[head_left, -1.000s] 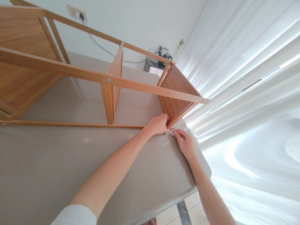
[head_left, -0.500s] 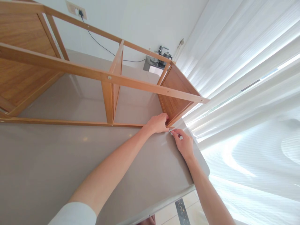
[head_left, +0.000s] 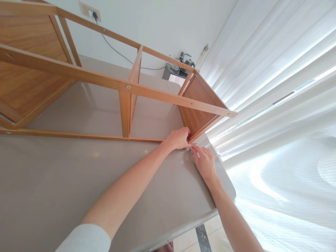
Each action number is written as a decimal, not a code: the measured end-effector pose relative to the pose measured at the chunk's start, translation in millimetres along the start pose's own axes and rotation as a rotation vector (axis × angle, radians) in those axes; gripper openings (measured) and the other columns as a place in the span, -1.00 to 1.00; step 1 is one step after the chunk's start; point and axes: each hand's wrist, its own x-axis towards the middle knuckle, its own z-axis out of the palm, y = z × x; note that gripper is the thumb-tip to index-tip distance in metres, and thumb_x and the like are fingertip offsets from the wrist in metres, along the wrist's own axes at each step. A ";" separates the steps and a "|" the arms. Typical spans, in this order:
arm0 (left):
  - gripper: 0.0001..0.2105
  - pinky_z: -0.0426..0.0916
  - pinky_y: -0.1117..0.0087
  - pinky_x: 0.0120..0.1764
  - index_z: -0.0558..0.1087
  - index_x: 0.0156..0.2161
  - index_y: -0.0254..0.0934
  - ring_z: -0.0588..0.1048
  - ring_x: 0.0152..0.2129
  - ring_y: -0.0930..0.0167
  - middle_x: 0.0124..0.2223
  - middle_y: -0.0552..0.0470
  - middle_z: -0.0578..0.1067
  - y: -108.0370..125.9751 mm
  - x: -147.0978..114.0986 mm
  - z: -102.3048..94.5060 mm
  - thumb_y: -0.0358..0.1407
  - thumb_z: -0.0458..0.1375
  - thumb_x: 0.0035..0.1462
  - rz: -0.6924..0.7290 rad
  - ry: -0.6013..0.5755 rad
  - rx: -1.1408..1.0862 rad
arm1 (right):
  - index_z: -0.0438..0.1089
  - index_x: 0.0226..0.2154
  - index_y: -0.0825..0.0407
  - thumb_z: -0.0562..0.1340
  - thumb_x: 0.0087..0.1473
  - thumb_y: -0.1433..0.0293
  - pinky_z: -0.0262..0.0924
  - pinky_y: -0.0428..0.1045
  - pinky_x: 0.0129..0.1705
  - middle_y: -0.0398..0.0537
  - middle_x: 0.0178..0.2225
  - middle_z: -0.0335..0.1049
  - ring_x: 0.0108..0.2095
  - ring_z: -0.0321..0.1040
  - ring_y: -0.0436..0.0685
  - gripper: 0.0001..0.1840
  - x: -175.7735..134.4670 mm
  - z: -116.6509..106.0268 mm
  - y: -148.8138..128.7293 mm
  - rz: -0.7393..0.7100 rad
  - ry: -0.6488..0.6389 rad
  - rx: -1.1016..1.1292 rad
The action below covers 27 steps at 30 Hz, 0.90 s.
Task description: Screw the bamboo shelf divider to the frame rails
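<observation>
A wooden shelf frame [head_left: 157, 92] lies on its side on a grey table [head_left: 147, 175]. My left hand [head_left: 179, 138] is closed around the frame's lower rail at its right end, beside the end panel [head_left: 201, 99]. Close to that same corner, my right hand [head_left: 205, 161] pinches a small shiny metal piece [head_left: 191, 146] against the rail's end. The fingers cover most of this piece, so its kind cannot be made out. A screw head [head_left: 128, 87] shows in the upper front rail, above the middle shelf.
White curtains [head_left: 275, 105] hang along the right, near the table's rounded corner. Behind the frame, a dark stand [head_left: 170, 72] carries a glass pot [head_left: 189, 63]. A black cable [head_left: 115, 50] runs from a wall socket [head_left: 90, 11]. Tiled floor shows below the table edge.
My right hand has turned at the rail's end, its fingers now closer together and hiding more of the metal piece. My left hand keeps its grip. The whole view has shifted slightly.
</observation>
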 end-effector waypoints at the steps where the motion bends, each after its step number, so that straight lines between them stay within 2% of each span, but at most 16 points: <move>1: -0.54 0.42 0.28 -0.16 0.29 -0.04 -0.17 0.54 -0.12 0.24 0.05 -0.02 0.50 -0.1 0.2 0.2 -0.08 0.27 -0.03 0.000 0.000 -0.001 | 0.50 -0.24 -0.07 0.08 0.28 0.14 0.20 0.15 -0.06 0.00 -0.32 0.53 -0.28 0.40 0.21 -0.66 0.1 -0.2 -1.2 0.015 0.007 0.006; 4: -0.54 0.41 0.28 -0.14 0.30 -0.04 -0.17 0.54 -0.12 0.23 0.05 -0.02 0.50 0.0 0.5 0.7 -0.07 0.26 -0.02 -0.002 0.003 -0.005 | 0.49 -0.26 -0.07 0.09 0.26 0.09 0.23 0.10 -0.11 -0.04 -0.29 0.54 -0.29 0.41 0.17 -0.63 1.0 -1.2 -3.8 0.103 0.048 0.041; 7: -0.53 0.42 0.28 -0.16 0.30 -0.04 -0.18 0.55 -0.14 0.22 0.04 -0.03 0.51 1.0 -0.1 0.1 -0.05 0.26 -0.02 -0.006 0.003 -0.010 | 0.48 -0.31 -0.06 0.12 0.21 0.01 0.26 0.03 -0.25 -0.09 -0.33 0.55 -0.40 0.40 0.12 -0.60 2.5 -3.0 -3.8 0.217 0.075 0.095; 10: -0.54 0.42 0.28 -0.18 0.31 -0.04 -0.18 0.55 -0.14 0.22 0.04 -0.03 0.51 1.9 -0.9 -0.8 -0.06 0.27 -0.03 -0.007 0.004 -0.011 | 0.49 -0.33 -0.03 0.16 0.16 -0.04 0.26 0.00 -0.35 -0.07 -0.38 0.57 -0.44 0.42 0.12 -0.55 4.4 -5.2 -1.5 0.298 0.056 0.161; 14: -0.54 0.42 0.27 -0.18 0.31 -0.04 -0.17 0.55 -0.14 0.21 0.04 -0.03 0.51 1.4 -0.9 -0.6 -0.07 0.26 -0.02 -0.005 0.009 -0.010 | 0.50 -0.29 0.01 0.17 0.13 -0.06 0.28 0.00 -0.34 -0.04 -0.42 0.57 -0.40 0.48 0.17 -0.51 6.2 -7.2 2.0 0.354 0.011 0.243; 17: -0.54 0.42 0.27 -0.17 0.31 -0.04 -0.17 0.54 -0.14 0.21 0.05 -0.03 0.51 0.8 -0.5 0.0 -0.08 0.26 -0.03 -0.006 0.010 -0.009 | 0.49 -0.29 0.01 0.17 0.14 -0.06 0.30 0.00 -0.30 -0.03 -0.39 0.58 -0.34 0.50 0.17 -0.51 6.2 -7.2 3.6 0.367 0.011 0.270; 21: -0.55 0.42 0.27 -0.17 0.30 -0.04 -0.17 0.54 -0.14 0.22 0.04 -0.03 0.51 1.0 -0.1 -0.3 -0.10 0.25 -0.03 -0.003 0.006 -0.007 | 0.46 -0.30 0.00 0.16 0.16 -0.04 0.29 -0.01 -0.34 -0.06 -0.38 0.56 -0.41 0.44 0.11 -0.55 3.7 -5.7 2.7 0.355 0.054 0.234; 24: -0.54 0.42 0.27 -0.18 0.30 -0.03 -0.18 0.54 -0.14 0.22 0.04 -0.03 0.50 1.3 -0.1 -0.7 -0.09 0.26 -0.03 -0.005 -0.002 -0.004 | 0.46 -0.31 -0.05 0.18 0.17 -0.01 0.27 0.00 -0.33 -0.12 -0.37 0.55 -0.46 0.38 0.08 -0.61 1.0 -3.8 0.1 0.309 0.081 0.167; 27: -0.54 0.41 0.26 -0.19 0.29 -0.03 -0.18 0.54 -0.14 0.21 0.04 -0.03 0.50 1.1 0.1 -0.6 -0.09 0.25 -0.02 -0.009 -0.007 0.000 | 0.46 -0.31 -0.07 0.16 0.21 0.04 0.27 0.01 -0.28 -0.12 -0.33 0.55 -0.41 0.38 0.09 -0.65 -0.9 -1.4 -1.4 0.224 0.090 0.110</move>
